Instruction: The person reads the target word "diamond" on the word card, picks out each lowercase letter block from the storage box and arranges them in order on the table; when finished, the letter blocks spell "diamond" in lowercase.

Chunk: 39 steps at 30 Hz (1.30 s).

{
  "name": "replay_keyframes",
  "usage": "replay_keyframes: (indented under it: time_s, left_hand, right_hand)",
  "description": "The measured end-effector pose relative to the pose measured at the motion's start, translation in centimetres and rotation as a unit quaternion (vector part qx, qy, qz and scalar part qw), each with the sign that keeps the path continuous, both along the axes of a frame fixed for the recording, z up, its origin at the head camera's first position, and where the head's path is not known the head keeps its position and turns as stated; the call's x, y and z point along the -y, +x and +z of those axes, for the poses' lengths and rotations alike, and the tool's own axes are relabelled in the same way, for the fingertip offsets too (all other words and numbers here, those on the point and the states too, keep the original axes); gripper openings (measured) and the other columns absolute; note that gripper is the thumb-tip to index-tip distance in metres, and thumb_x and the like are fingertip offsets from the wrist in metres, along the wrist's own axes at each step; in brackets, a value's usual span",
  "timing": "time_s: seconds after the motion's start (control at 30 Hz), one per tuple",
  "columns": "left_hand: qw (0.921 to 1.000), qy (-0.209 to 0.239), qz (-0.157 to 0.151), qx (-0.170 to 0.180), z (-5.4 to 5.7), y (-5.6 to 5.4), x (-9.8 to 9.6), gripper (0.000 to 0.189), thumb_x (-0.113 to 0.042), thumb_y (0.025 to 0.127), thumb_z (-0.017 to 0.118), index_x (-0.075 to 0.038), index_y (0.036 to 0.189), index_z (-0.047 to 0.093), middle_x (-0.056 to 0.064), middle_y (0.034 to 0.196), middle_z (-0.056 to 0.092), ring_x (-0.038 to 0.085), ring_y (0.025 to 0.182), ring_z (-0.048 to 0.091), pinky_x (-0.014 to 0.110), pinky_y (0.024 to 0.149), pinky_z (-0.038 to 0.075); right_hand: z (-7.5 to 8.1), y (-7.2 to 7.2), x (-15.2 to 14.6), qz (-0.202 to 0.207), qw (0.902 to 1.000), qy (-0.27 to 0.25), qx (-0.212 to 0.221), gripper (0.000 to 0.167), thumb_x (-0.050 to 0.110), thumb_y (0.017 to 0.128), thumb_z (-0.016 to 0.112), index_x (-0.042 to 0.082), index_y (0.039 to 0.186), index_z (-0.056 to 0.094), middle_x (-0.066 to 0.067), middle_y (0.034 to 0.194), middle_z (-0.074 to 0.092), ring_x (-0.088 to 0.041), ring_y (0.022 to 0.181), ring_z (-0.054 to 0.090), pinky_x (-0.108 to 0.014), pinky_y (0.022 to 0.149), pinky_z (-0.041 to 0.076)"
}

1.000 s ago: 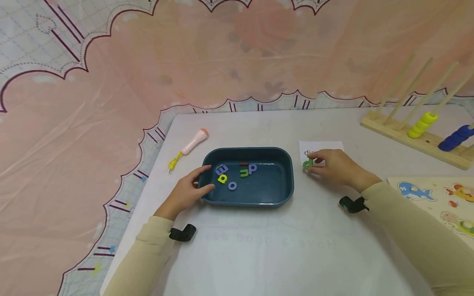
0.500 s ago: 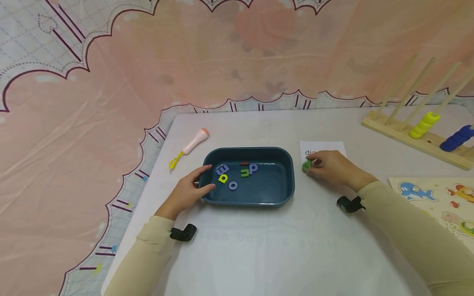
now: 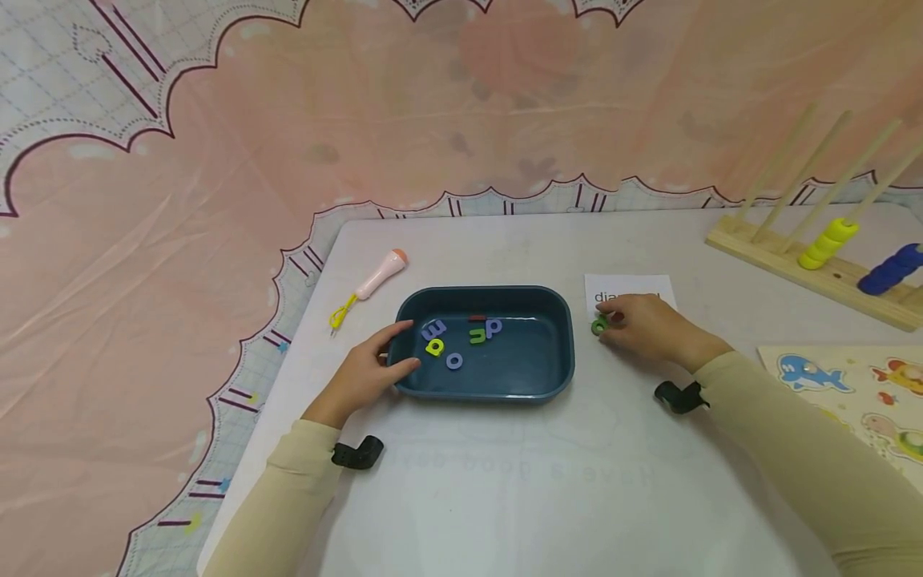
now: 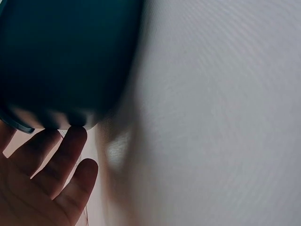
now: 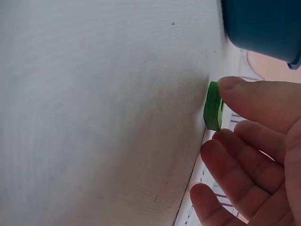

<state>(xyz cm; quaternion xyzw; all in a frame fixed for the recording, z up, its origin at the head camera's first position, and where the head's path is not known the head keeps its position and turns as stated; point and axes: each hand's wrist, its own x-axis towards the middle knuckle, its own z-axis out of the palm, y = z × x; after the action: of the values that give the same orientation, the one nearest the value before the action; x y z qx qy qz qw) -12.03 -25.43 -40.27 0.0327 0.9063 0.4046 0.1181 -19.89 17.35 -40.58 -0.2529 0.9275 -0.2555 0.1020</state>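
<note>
Peach patterned cloth (image 3: pixel 461 104) hangs behind a white counter (image 3: pixel 461 497), with a wooden bead stand (image 3: pixel 808 268) towards the far right. Setting down the small green letter (image 5: pixel 214 106) seems to be the step in hand. A light pinch by its edges should suit it, with the fingertips low, so that it can lie flat and not skid on release. Squaring it with the print on the white card (image 3: pixel 642 284) would probably make it easier to read.

Thumb and fingers of the right hand (image 3: pixel 652 327) pinch the letter at the card's near left corner; whether it overlaps the card is unclear. Its rounded loop shows from above, the rest hidden by fingers; side-on, it looks chunky and evenly bright green, with smooth sides. Over at the dark teal tray (image 3: pixel 483 397), the left hand (image 3: pixel 358 382) grips the left end, thumb and forefinger at the rim.
</note>
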Motion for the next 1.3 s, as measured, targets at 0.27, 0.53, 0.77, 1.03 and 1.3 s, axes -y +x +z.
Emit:
replay_keyframes:
  time_s: [0.27, 0.53, 0.77, 1.03, 1.3]
  left_hand:
    - [1.0000, 0.002, 0.001, -0.001, 0.04, 0.06, -0.01, 0.069, -0.037, 0.093, 0.071, -0.022, 0.153, 0.041, 0.016, 0.155, 0.038, 0.039, 0.123, 0.054, 0.051, 0.098, 0.049]
    - [1.0000, 0.002, 0.003, 0.001, 0.03, 0.07, 0.00, 0.069, -0.037, 0.093, 0.071, -0.022, 0.153, 0.041, 0.016, 0.155, 0.038, 0.039, 0.125, 0.053, 0.052, 0.099, 0.048]
    - [1.0000, 0.001, 0.003, 0.001, -0.06, 0.03, 0.05, 0.069, -0.038, 0.093, 0.071, -0.022, 0.153, 0.041, 0.016, 0.155, 0.038, 0.039, 0.125, 0.053, 0.052, 0.099, 0.048]
    - [1.0000, -0.003, 0.003, 0.002, 0.07, -0.02, -0.17, 0.070, -0.038, 0.093, 0.071, -0.022, 0.154, 0.041, 0.016, 0.156, 0.037, 0.040, 0.126, 0.052, 0.052, 0.099, 0.048]
    - [0.9992, 0.038, -0.008, 0.004, -0.06, -0.38, 0.48, 0.068, -0.031, 0.096, 0.069, -0.020, 0.155, 0.038, 0.016, 0.158, 0.033, 0.042, 0.131, 0.048, 0.054, 0.102, 0.045]
  right_hand:
    - [0.09, 0.04, 0.07, -0.004, 1.0000, 0.007, 0.005, 0.041, 0.007, 0.090, 0.069, -0.009, 0.128, 0.061, -0.022, 0.116, 0.068, -0.035, 0.104, 0.064, -0.054, 0.093, 0.049]
    - [-0.08, -0.04, 0.08, -0.007, 1.0000, 0.004, 0.005, 0.035, 0.005, 0.091, 0.067, -0.007, 0.123, 0.065, -0.020, 0.112, 0.069, -0.033, 0.102, 0.064, -0.052, 0.092, 0.050]
    - [0.15, -0.01, 0.20, -0.010, 0.9999, 0.000, 0.011, 0.033, 0.007, 0.092, 0.068, -0.007, 0.122, 0.065, -0.019, 0.111, 0.069, -0.033, 0.102, 0.064, -0.052, 0.092, 0.050]
    - [0.24, -0.04, 0.09, -0.020, 0.9997, 0.003, 0.010, 0.033, 0.007, 0.092, 0.067, -0.007, 0.121, 0.065, -0.019, 0.111, 0.069, -0.034, 0.102, 0.063, -0.053, 0.092, 0.050]
    - [0.08, -0.11, 0.21, -0.029, 0.9993, 0.006, 0.021, 0.034, 0.009, 0.093, 0.066, -0.006, 0.123, 0.064, -0.019, 0.114, 0.068, -0.034, 0.104, 0.061, -0.054, 0.094, 0.048]
